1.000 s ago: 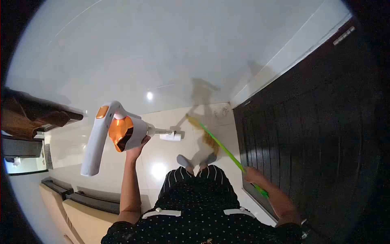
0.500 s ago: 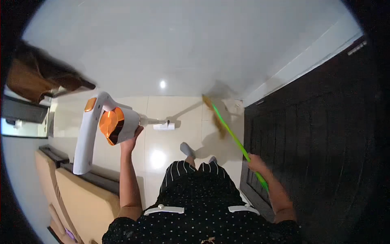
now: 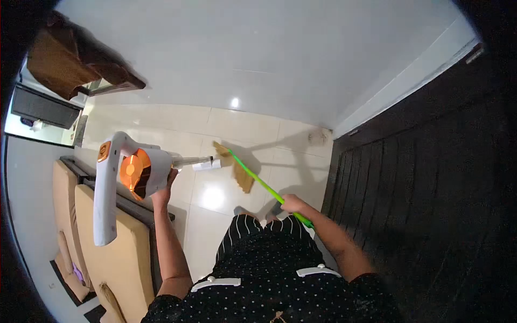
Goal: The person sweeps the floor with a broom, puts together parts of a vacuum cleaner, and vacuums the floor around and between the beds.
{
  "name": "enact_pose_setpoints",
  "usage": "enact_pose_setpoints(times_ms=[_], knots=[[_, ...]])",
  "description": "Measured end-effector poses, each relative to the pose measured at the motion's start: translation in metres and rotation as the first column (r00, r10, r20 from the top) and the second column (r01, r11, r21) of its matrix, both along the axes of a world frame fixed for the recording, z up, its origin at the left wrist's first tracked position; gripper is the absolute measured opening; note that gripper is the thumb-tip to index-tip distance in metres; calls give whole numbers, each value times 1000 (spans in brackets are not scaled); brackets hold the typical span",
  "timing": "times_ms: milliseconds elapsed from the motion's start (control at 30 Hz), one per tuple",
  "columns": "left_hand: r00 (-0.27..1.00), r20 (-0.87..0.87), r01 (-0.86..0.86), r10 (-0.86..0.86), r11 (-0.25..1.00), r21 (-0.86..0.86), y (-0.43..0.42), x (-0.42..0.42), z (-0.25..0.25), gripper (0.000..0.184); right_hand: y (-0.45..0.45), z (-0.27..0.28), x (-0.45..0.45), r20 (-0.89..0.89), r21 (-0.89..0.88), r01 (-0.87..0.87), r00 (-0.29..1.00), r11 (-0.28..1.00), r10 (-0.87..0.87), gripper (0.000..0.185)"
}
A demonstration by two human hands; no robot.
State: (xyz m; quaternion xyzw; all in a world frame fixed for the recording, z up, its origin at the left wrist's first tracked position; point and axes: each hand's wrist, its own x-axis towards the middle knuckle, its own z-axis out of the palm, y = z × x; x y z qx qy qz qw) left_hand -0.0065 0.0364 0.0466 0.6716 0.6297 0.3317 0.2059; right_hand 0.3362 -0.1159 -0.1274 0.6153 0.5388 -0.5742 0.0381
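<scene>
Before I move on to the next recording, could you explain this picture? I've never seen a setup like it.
There is no robot here, just a person's two bare hands. The camera sits on the person's head and looks forward and down, so the feet show near the middle. The left hand holds what looks like a white-and-orange stick vacuum. The right hand grips a green-handled broom, its tan bristles over the pale tiled floor. Near the corner are dark marks, perhaps dirt. Beige cushions stand at the picture's left.
</scene>
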Motion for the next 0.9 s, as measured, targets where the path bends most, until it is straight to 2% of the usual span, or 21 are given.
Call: enact_pose_setpoints(times_ms=[33, 67, 100, 167, 200, 267, 300, 367, 400, 433, 500, 533, 600, 633, 700, 733, 800, 833, 900], knots=[[1000, 7, 8, -7, 998, -59, 3, 0, -2, 28, -1, -11, 11, 32, -36, 2, 999, 999, -1, 22], [995, 93, -20, 31, 993, -116, 4, 1, -3, 26, -1, -21, 24, 65, -72, 5, 998, 997, 0, 19], [995, 95, -24, 35, 993, -117, 6, -1, -3, 26, -3, -34, 40, 67, -73, 2, 998, 997, 3, 19], [992, -129, -11, -15, 981, -194, 10, -6, -4, 25, -8, -61, 81, 274, -62, -88, 956, 994, 102, 17], [992, -127, -14, -11, 981, -195, 12, -6, -5, 25, -11, -66, 100, 373, -63, -133, 916, 989, 147, 15], [983, -172, 50, -64, 995, -85, 15, -4, -7, 25, -16, -60, 129, 340, 66, 272, 899, 960, -278, 18], [983, -170, 47, -61, 995, -86, 14, -1, -8, 25, -14, -45, 130, 342, 66, 268, 899, 961, -274, 18], [990, 141, 4, 12, 994, -110, 10, 3, -8, 26, -8, 1, 126, 485, 313, 207, 805, 927, -343, 15], [999, 44, 19, -12, 986, -167, 11, 1, -4, 26, -21, -28, 142, 497, 369, -104, 862, 924, -101, 21], [999, 46, 15, -8, 987, -161, 10, 1, -1, 26, -15, -3, 126, 498, 374, -109, 861, 921, -100, 21], [998, -52, 10, -23, 974, -227, 8, 1, 2, 26, -9, 50, 89, 501, 311, 319, 746, 895, -440, 26], [999, -49, 6, -18, 975, -221, 7, 0, 1, 26, -12, 59, 83, 500, 317, 314, 746, 895, -439, 26], [998, 55, 20, -8, 972, -233, 6, -4, -4, 26, -21, 67, 75, 241, 292, 351, 873, 890, -423, 31], [998, 57, 16, -3, 974, -227, 5, -5, -9, 26, -22, 67, 71, 240, 298, 346, 875, 890, -421, 31], [1000, 20, 24, -22, 991, -129, 4, -4, -13, 25, -19, 68, 63, 192, 259, 215, 944, 942, -268, 29], [1000, 22, 20, -17, 992, -123, 5, -1, -10, 25, -12, 68, 59, 193, 265, 210, 945, 941, -265, 29], [999, 26, 51, -47, 973, -227, 7, 5, -2, 29, 4, 67, 51, 151, -61, 186, 973, 981, -175, 34], [997, 75, 48, -29, 961, -271, 8, 2, -9, 28, 5, 54, 51, 147, -57, 183, 974, 981, -173, 34], [996, 85, 59, -38, 966, -253, 5, 10, 2, 28, 4, -9, 61, 327, 36, 43, 944, 998, -52, 30]])
